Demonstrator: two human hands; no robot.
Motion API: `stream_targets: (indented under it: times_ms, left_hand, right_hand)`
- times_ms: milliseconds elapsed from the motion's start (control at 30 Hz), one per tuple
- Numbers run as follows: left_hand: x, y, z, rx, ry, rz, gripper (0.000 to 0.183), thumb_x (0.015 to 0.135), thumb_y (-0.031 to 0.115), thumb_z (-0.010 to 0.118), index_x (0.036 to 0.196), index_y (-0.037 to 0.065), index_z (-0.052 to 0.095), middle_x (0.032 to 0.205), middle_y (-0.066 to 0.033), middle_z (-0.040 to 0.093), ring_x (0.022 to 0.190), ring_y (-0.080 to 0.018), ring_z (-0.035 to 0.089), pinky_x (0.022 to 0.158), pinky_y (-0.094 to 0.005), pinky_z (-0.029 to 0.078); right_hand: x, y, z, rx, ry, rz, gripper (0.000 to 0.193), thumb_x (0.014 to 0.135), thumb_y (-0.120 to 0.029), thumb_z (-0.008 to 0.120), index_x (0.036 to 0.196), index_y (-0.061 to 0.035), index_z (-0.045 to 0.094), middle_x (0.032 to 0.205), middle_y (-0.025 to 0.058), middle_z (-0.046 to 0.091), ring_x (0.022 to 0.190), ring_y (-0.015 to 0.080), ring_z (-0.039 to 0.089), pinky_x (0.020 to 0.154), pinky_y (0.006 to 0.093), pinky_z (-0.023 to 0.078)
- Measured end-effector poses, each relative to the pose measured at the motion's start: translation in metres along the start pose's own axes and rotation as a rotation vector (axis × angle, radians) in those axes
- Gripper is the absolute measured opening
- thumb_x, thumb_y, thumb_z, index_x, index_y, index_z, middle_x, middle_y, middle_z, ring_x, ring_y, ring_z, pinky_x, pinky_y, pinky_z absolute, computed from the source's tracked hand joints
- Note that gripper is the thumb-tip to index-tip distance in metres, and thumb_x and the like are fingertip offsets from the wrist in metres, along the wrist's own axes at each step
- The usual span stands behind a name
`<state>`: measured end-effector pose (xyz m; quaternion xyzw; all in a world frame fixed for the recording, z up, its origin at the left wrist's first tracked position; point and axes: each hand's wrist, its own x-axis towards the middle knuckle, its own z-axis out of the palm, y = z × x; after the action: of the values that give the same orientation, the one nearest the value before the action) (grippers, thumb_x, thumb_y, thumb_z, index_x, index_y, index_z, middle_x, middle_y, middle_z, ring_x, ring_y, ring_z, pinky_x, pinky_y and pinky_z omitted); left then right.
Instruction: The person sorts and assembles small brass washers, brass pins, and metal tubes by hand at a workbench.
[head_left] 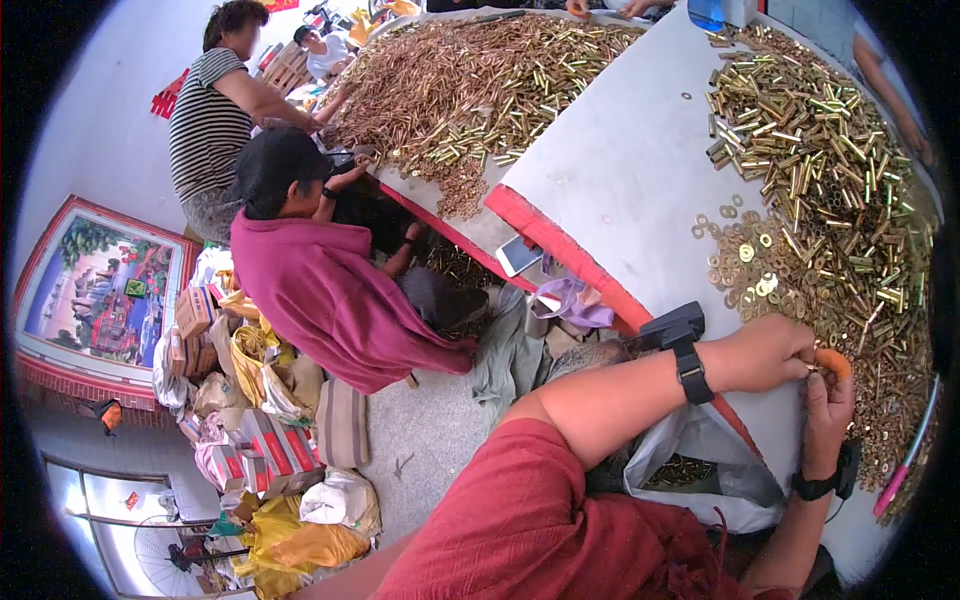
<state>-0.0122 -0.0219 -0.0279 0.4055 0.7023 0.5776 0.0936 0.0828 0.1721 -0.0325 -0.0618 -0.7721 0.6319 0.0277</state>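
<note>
Piece [812, 369], small and mostly hidden, held above white table [640, 190]: pinched between left hand [772, 354] and right hand [828, 408], both bent tightly inward, seemingly because something so tiny needs steadying from two sides. Orange finger cover [835, 362] alongside, probably worn for grip or protection. Washers [742, 268] and brassy metal tubes [825, 160] heaped close by, presumably for short reach; translucent plastic bag [745, 500] gaping at the table edge.

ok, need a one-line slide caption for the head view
Left hand and right hand close together beside heaped metal tubes and loose washers on a pale tabletop.
</note>
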Motion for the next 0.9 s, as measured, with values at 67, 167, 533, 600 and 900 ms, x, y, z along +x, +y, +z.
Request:
stream_targets:
  times_ms: [67,167,533,600,900]
  left_hand:
    - [-0.001,-0.001,0.000,-0.007,0.015,0.008,0.016,0.079,0.014,0.068,0.085,0.001,0.060,0.079,-0.0174,0.063,0.078,-0.0385,0.062,0.068,-0.0450,0.049]
    - [-0.001,0.002,-0.001,-0.024,0.014,0.004,0.017,0.079,0.015,0.068,0.085,0.001,0.060,0.080,-0.0175,0.063,0.078,-0.0385,0.063,0.068,-0.0451,0.049]
    - [-0.001,0.005,-0.003,-0.012,0.008,0.003,0.018,0.079,0.016,0.068,0.085,0.001,0.060,0.080,-0.0180,0.063,0.079,-0.0391,0.062,0.068,-0.0453,0.049]
    - [0.000,0.005,-0.003,0.006,-0.002,0.007,0.018,0.079,0.016,0.068,0.085,0.001,0.060,0.080,-0.0181,0.063,0.079,-0.0393,0.062,0.069,-0.0452,0.049]
    - [-0.001,0.007,-0.002,0.016,0.008,-0.003,0.017,0.080,0.016,0.067,0.085,0.001,0.060,0.080,-0.0184,0.063,0.079,-0.0400,0.062,0.068,-0.0461,0.048]
  right_hand:
    - [0.000,-0.002,0.006,0.065,0.023,-0.026,0.031,0.095,-0.010,0.058,0.123,0.0003,0.054,0.113,0.0060,0.059,0.103,0.0145,0.055,0.094,0.0289,0.043]
    - [-0.001,0.006,-0.003,0.101,0.021,-0.024,0.030,0.095,-0.012,0.058,0.123,-0.0005,0.054,0.109,0.0039,0.059,0.100,0.0122,0.055,0.091,0.0267,0.043]
    - [-0.001,0.011,-0.006,0.041,0.061,-0.060,0.030,0.096,-0.019,0.060,0.120,-0.0027,0.055,0.099,-0.0006,0.054,0.087,0.0088,0.050,0.078,0.0229,0.042]
    - [0.000,0.014,-0.014,-0.042,0.034,0.016,0.032,0.096,-0.022,0.061,0.121,-0.0032,0.055,0.100,-0.0005,0.055,0.087,0.0096,0.050,0.079,0.0234,0.042]
    - [0.000,0.009,-0.012,-0.008,-0.003,-0.012,0.027,0.098,-0.018,0.057,0.122,-0.0056,0.055,0.090,-0.0047,0.054,0.075,0.0036,0.045,0.065,0.0182,0.035]
